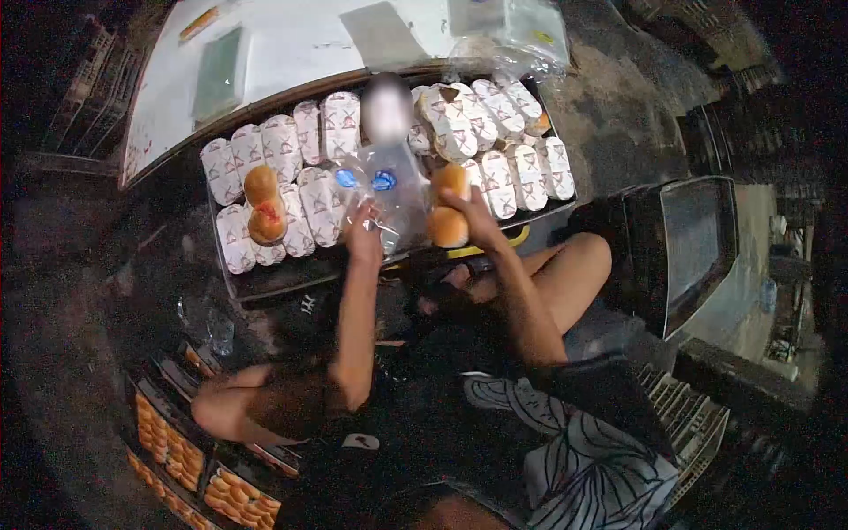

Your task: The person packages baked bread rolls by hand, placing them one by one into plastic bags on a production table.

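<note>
My left hand [363,231] is closed on the near edge of a clear plastic bag [402,190] with blue print. To its right, my right hand [473,212] grips a pair of joined golden buns [448,228], held upright beside the bag. Both hands are over a dark tray [300,278] filled with rows of white printed packs [331,199]. Another joined pair of buns, with a red patch [268,218], lies on top of the packs at the left.
A white table [291,44] with green sheets stands beyond the tray. Trays of buns [234,499] are at the lower left. A black crate [680,252] stands at the right, with a slatted crate [685,415] below it. Clear plastic [212,327] lies on the floor at left.
</note>
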Action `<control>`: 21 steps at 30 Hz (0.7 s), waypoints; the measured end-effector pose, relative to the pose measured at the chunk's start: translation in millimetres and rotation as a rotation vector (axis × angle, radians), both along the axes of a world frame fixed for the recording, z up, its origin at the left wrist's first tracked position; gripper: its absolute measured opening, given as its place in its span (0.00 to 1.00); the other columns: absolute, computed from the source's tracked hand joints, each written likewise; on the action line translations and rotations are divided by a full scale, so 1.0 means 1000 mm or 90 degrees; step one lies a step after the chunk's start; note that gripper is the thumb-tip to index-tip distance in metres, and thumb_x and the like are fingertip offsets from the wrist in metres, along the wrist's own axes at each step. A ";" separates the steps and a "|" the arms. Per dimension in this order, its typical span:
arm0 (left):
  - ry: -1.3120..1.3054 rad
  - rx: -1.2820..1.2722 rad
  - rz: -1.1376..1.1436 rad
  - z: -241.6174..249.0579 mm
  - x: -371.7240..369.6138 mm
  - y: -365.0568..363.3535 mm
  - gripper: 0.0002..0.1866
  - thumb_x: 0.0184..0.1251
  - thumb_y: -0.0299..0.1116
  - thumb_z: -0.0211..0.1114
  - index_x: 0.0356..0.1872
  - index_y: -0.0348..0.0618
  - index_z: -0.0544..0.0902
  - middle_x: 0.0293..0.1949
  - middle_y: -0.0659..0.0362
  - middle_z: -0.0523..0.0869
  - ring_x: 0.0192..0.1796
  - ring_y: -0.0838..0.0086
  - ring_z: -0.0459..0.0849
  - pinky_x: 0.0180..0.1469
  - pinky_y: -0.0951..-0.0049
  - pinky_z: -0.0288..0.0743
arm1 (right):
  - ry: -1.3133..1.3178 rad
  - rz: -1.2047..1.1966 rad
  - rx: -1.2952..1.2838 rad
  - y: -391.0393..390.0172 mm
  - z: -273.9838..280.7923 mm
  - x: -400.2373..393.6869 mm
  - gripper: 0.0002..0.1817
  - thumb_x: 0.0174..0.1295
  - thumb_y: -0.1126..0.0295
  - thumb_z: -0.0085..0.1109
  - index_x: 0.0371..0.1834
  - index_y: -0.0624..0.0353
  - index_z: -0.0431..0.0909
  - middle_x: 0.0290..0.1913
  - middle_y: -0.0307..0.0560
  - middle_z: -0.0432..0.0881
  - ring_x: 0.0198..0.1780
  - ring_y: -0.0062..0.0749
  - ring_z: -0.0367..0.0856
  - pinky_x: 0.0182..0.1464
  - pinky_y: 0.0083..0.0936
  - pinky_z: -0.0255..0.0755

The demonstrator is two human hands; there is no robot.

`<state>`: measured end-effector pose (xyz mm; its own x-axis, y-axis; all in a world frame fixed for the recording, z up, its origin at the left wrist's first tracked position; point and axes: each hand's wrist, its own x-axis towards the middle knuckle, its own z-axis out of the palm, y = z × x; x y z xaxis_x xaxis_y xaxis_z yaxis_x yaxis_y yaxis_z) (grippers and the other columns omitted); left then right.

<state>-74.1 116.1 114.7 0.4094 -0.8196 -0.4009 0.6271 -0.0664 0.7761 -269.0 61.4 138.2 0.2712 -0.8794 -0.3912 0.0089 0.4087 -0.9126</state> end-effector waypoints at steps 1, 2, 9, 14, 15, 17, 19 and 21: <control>0.206 -0.018 0.050 0.019 0.002 -0.003 0.20 0.57 0.34 0.54 0.49 0.35 0.66 0.42 0.52 0.74 0.46 0.63 0.73 0.46 0.63 0.70 | -0.161 0.022 0.019 0.008 0.000 -0.020 0.30 0.53 0.51 0.54 0.50 0.66 0.63 0.42 0.47 0.73 0.41 0.29 0.74 0.43 0.24 0.70; 0.386 -0.197 0.009 0.031 0.009 0.000 0.18 0.57 0.37 0.52 0.45 0.35 0.67 0.42 0.51 0.73 0.47 0.58 0.72 0.51 0.58 0.67 | -0.205 0.030 0.099 0.020 0.001 -0.041 0.29 0.56 0.54 0.51 0.53 0.65 0.61 0.44 0.46 0.73 0.43 0.28 0.73 0.47 0.23 0.68; 0.502 -0.169 0.145 0.112 0.009 0.009 0.21 0.57 0.38 0.50 0.48 0.35 0.64 0.47 0.47 0.69 0.51 0.54 0.69 0.55 0.49 0.61 | -0.270 0.003 -0.002 0.079 0.084 -0.003 0.27 0.55 0.51 0.48 0.51 0.61 0.64 0.44 0.46 0.74 0.45 0.37 0.74 0.48 0.31 0.67; 0.279 -0.255 0.104 0.132 -0.019 0.026 0.25 0.59 0.38 0.46 0.57 0.41 0.58 0.55 0.45 0.65 0.55 0.54 0.66 0.57 0.51 0.60 | 0.337 0.147 -0.547 0.051 0.150 0.040 0.24 0.49 0.52 0.55 0.42 0.60 0.71 0.36 0.55 0.77 0.36 0.48 0.76 0.39 0.33 0.70; 0.231 -0.272 0.057 0.134 -0.021 0.028 0.25 0.60 0.38 0.44 0.59 0.44 0.56 0.56 0.45 0.63 0.56 0.54 0.65 0.57 0.52 0.60 | 0.327 0.198 -0.439 0.046 0.153 0.041 0.24 0.49 0.51 0.55 0.41 0.61 0.71 0.33 0.55 0.77 0.34 0.49 0.76 0.38 0.35 0.71; 0.157 -0.276 -0.020 0.136 -0.018 0.032 0.26 0.61 0.34 0.44 0.62 0.47 0.52 0.57 0.45 0.63 0.58 0.56 0.64 0.58 0.56 0.60 | 0.326 0.193 -0.369 0.052 0.147 0.045 0.27 0.48 0.52 0.56 0.44 0.63 0.69 0.26 0.57 0.77 0.30 0.52 0.77 0.35 0.39 0.70; 0.098 -0.249 -0.009 0.139 -0.030 0.035 0.28 0.61 0.32 0.45 0.62 0.47 0.50 0.57 0.45 0.63 0.58 0.57 0.64 0.58 0.58 0.60 | 0.272 0.117 -0.322 0.054 0.132 0.048 0.28 0.49 0.53 0.56 0.46 0.64 0.67 0.26 0.59 0.77 0.31 0.52 0.77 0.35 0.39 0.70; 0.025 -0.256 -0.008 0.133 -0.043 0.035 0.28 0.61 0.27 0.46 0.63 0.48 0.49 0.59 0.43 0.59 0.58 0.57 0.65 0.57 0.60 0.62 | 0.232 0.026 -0.221 0.050 0.133 0.049 0.34 0.47 0.54 0.59 0.51 0.66 0.60 0.29 0.63 0.76 0.33 0.52 0.77 0.35 0.38 0.71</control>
